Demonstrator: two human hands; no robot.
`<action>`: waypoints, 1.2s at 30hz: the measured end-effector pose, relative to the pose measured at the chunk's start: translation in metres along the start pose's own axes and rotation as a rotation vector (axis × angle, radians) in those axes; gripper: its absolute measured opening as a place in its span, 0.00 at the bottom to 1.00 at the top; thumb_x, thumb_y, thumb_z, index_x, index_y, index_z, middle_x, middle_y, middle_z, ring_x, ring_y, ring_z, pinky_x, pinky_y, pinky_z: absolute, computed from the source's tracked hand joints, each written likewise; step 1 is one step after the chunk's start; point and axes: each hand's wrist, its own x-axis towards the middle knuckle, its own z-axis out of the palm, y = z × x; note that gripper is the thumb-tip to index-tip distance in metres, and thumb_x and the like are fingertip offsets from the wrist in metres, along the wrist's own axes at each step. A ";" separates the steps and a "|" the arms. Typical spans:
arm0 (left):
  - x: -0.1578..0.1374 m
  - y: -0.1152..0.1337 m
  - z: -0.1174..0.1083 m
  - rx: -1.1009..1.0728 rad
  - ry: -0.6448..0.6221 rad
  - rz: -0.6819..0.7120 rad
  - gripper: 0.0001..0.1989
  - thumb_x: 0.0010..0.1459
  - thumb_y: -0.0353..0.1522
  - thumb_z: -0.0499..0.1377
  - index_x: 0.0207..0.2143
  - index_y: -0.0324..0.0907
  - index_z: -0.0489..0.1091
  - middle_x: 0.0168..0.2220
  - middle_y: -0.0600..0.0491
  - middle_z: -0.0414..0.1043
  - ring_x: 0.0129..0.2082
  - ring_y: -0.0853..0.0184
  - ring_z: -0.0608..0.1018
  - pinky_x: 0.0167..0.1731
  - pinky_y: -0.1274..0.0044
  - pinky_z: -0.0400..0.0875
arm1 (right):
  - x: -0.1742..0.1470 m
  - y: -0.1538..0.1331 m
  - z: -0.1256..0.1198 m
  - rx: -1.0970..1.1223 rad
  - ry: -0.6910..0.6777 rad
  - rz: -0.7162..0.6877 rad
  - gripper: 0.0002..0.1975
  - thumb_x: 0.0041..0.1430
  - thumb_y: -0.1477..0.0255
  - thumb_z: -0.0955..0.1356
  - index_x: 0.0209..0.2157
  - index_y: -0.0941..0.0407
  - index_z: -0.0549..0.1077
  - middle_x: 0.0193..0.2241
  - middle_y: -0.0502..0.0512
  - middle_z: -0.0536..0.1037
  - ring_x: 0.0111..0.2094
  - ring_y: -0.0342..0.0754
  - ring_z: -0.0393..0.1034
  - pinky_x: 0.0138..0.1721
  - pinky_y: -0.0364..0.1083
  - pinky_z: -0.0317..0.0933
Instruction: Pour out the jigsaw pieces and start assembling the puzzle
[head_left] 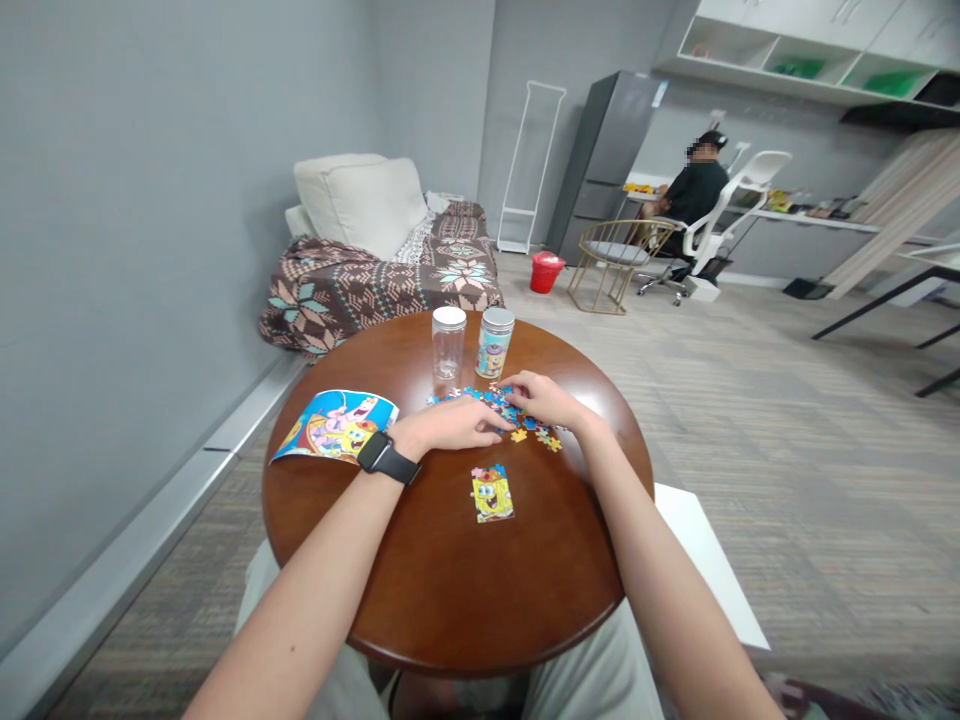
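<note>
Blue and yellow jigsaw pieces (530, 423) lie in a loose pile on the round brown table (450, 600). My left hand (466, 424), with a black watch (388, 459) on the wrist, rests at the pile's near left side, fingers stretched out and apart. From the right, my right hand (549, 398) reaches over the pile; its bent fingers touch pieces, and no held piece shows. Nearer to me lies a joined puzzle section (492, 494) with a yellow cartoon face. A slightly curled picture sheet (322, 425) with cartoon figures lies left of my left hand.
A clear jar (448, 345) with a white lid and a printed jar (495, 343) stand behind the pile. Beyond the table are a covered sofa (375, 275), a red bin (546, 271) and a gold wire chair (600, 275). A person (694, 195) sits in the background.
</note>
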 end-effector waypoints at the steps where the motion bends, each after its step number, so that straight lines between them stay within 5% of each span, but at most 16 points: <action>1: 0.000 0.001 0.000 0.004 -0.018 0.008 0.16 0.58 0.32 0.55 0.48 0.47 0.77 0.30 0.56 0.78 0.25 0.72 0.71 0.29 0.82 0.60 | 0.000 0.000 0.001 0.003 -0.003 -0.002 0.16 0.60 0.75 0.66 0.49 0.57 0.76 0.30 0.52 0.72 0.30 0.42 0.64 0.36 0.41 0.59; 4: 0.000 0.005 -0.001 0.023 -0.054 0.029 0.14 0.59 0.33 0.55 0.39 0.44 0.80 0.25 0.57 0.75 0.23 0.73 0.68 0.27 0.82 0.58 | 0.000 0.000 -0.001 0.015 0.018 0.005 0.16 0.59 0.77 0.66 0.47 0.56 0.77 0.31 0.52 0.73 0.31 0.42 0.65 0.37 0.42 0.59; 9: 0.000 0.007 -0.002 0.040 0.002 -0.044 0.18 0.57 0.35 0.57 0.49 0.45 0.76 0.25 0.57 0.74 0.24 0.71 0.70 0.28 0.81 0.59 | -0.003 0.002 -0.008 -0.011 0.111 0.102 0.14 0.60 0.78 0.64 0.43 0.59 0.78 0.36 0.57 0.76 0.36 0.45 0.69 0.43 0.43 0.61; 12: 0.000 0.005 -0.001 0.057 -0.020 -0.022 0.14 0.58 0.35 0.57 0.43 0.44 0.79 0.26 0.56 0.75 0.25 0.71 0.71 0.29 0.80 0.60 | -0.004 0.004 -0.011 -0.038 0.185 0.220 0.14 0.60 0.78 0.62 0.42 0.60 0.78 0.39 0.59 0.77 0.40 0.46 0.71 0.46 0.44 0.61; 20: 0.001 0.009 0.001 0.057 0.022 -0.007 0.18 0.59 0.33 0.56 0.51 0.46 0.75 0.40 0.54 0.80 0.33 0.69 0.77 0.33 0.81 0.64 | -0.008 0.015 -0.017 -0.080 0.313 0.479 0.18 0.57 0.79 0.60 0.41 0.59 0.78 0.44 0.61 0.79 0.46 0.49 0.73 0.49 0.43 0.61; 28: 0.003 0.014 0.002 0.044 -0.003 0.034 0.12 0.60 0.35 0.55 0.36 0.44 0.79 0.37 0.54 0.81 0.34 0.69 0.79 0.34 0.81 0.65 | -0.015 0.021 -0.026 0.009 0.243 0.643 0.15 0.56 0.74 0.61 0.35 0.59 0.79 0.34 0.59 0.82 0.36 0.49 0.75 0.40 0.43 0.63; 36: -0.001 0.005 0.000 0.351 0.147 -0.276 0.13 0.62 0.35 0.50 0.41 0.44 0.74 0.36 0.48 0.78 0.36 0.60 0.80 0.33 0.75 0.67 | -0.015 0.016 -0.027 0.100 0.227 0.601 0.14 0.55 0.75 0.60 0.34 0.57 0.77 0.26 0.54 0.81 0.32 0.46 0.74 0.36 0.41 0.62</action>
